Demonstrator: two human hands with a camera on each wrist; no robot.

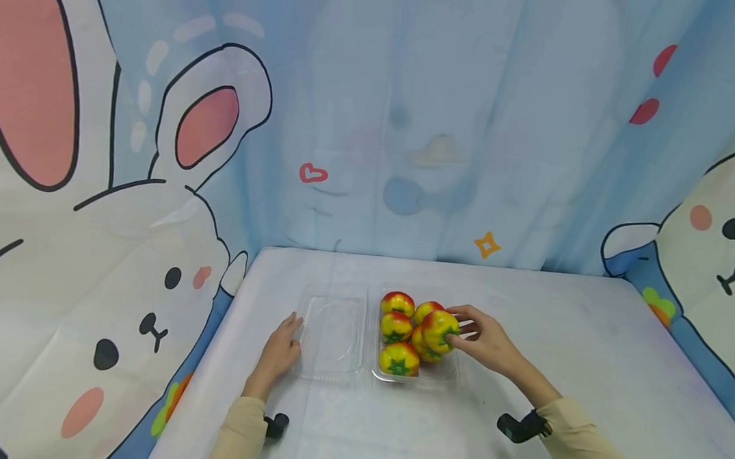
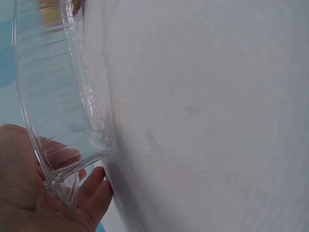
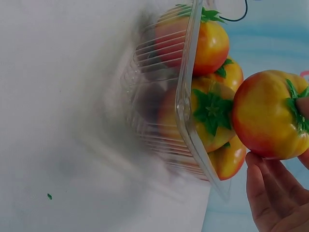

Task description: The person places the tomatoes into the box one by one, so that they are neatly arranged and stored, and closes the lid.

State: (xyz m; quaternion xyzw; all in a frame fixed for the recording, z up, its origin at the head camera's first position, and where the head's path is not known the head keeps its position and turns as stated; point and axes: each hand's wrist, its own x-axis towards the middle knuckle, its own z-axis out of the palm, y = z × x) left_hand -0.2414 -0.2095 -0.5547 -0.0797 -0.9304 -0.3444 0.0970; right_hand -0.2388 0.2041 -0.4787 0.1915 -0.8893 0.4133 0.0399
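Six red-and-yellow fruits (image 1: 399,359) in sight from the head view — five in the clear box (image 1: 444,376), one held fruit (image 1: 438,330) above its right side, pinched between thumb and fingers of the right hand (image 1: 488,341). That smooth skin could slip from a light pinch, I'd judge, and bump its neighbours. The left hand (image 1: 279,351) rests, relaxed, at the edge of the clear lid (image 1: 333,334). Pictures only on the curtain (image 1: 356,208); no readable writing.

Left wrist view now: fingers loosely apart around a plastic corner; a stray push there might skid or bend that thin plastic. No label showing.

Over to the right wrist — fruits crowd the rim, so a careless nudge could tip one out, or a leaf might snag. No brand legible.
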